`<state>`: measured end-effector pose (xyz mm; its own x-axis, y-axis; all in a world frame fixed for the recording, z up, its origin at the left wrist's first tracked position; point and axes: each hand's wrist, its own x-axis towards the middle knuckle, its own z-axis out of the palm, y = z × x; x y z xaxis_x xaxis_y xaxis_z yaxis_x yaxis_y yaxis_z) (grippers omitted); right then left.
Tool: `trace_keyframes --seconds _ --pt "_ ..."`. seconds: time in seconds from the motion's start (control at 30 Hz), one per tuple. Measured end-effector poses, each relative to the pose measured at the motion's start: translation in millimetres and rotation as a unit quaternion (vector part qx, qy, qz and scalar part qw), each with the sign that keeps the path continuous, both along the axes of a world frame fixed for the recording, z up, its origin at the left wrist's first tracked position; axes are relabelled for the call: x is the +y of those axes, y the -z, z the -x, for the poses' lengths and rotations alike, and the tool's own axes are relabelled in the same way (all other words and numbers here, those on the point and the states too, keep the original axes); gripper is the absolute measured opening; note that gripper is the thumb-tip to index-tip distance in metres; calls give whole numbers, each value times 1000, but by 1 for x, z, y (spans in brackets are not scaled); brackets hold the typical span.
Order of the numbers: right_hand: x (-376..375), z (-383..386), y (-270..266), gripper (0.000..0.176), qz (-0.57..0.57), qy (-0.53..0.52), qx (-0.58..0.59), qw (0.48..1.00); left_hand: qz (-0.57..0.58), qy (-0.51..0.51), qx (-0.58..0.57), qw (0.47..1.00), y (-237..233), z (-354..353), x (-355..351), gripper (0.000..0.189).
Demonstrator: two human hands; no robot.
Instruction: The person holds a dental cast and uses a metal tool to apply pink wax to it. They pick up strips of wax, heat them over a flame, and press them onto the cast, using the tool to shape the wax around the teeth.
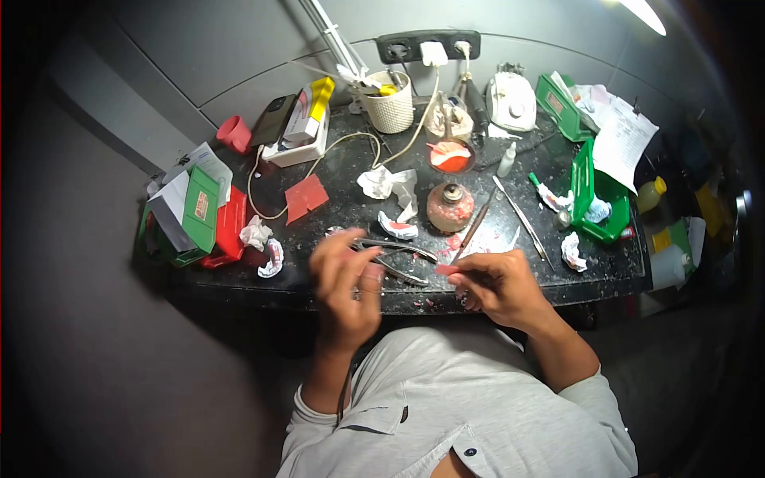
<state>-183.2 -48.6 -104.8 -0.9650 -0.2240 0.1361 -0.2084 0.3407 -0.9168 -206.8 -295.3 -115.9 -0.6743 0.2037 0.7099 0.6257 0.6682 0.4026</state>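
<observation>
Between the thumb and fingers of my right hand (502, 287) is a small piece of pink wax (446, 270), above the bench's front edge. My left hand (347, 287) is raised and blurred, its fingers bent and apart, with nothing visible in them. Metal pliers (406, 248) lie on the dark bench (335, 191) just beyond and between my hands. Past them stands a round burner (450, 209), with a brown-handled tool (476, 223) at its right. A white dental cast (397, 227) rests behind the pliers.
A pink wax sheet (306, 198) lies at the left, near red and green boxes (227, 227). A dish of red wax (452, 156) sits behind the burner. Tweezers (522, 217), a small bottle (507, 160) and an open green box (586, 191) are at the right.
</observation>
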Motion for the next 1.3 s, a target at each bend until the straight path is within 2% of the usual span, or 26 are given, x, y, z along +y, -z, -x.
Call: trace_keyframes --seconds 0.03,0.1,0.13,0.2,0.23,0.3,0.37,0.43,0.47,0.5,0.57,0.63,0.7,0.8,0.93,1.03,1.1,1.17,1.3 --pt "-2 -2 0 9 -6 -31 -10 999 -7 75 -26 997 -9 -3 16 8" --pt "-5 -6 2 6 1 -60 13 998 44 200 -110 973 8 -2 29 10" --pt "-2 -7 4 7 1 -67 29 997 53 191 -69 978 13 -3 35 16" --pt "10 -7 5 7 -1 -68 49 997 19 205 -94 974 12 -3 31 19" --pt "22 -7 4 7 -29 -24 58 998 -12 213 -123 969 11 -3 25 22" --pt "44 -1 -3 7 -56 98 40 993 -142 141 -212 957 0 -7 11 24" --pt "64 8 -17 11 -44 111 49 992 -120 122 -208 963 -2 -5 2 24" --pt "42 3 -30 18 6 87 138 987 -93 150 -208 962 -1 -9 9 22" --pt "28 -2 -28 19 27 41 116 992 -77 194 -180 961 8 -8 16 20" --pt "19 -7 -23 20 49 -4 95 994 -59 210 -198 956 4 -12 27 20" --pt "10 -7 -1 20 -11 -132 74 988 -49 271 -188 943 12 -12 40 15" --pt "8 -6 9 17 -22 -111 85 990 -61 272 -225 934 15 -18 40 15" --pt "13 -6 0 13 -59 -164 45 984 -73 272 -260 924 13 -22 39 15" --pt "17 -8 -13 13 -46 -181 -5 982 -158 283 -307 895 12 -28 39 15" --pt "18 -9 -17 11 -47 -184 -10 982 -198 279 -352 871 11 -29 37 20" --pt "17 -9 -13 6 5 -190 -42 981 -219 280 -372 858 19 -26 34 23" --pt "17 -8 -6 11 59 -191 -59 978 -219 279 -380 854 19 -25 32 25" --pt "18 -7 -6 12 64 -186 -76 977 -241 270 -388 848 20 -24 32 26" --pt "23 -7 -9 12 85 -153 -128 976 -215 254 -366 869 16 -22 34 32"
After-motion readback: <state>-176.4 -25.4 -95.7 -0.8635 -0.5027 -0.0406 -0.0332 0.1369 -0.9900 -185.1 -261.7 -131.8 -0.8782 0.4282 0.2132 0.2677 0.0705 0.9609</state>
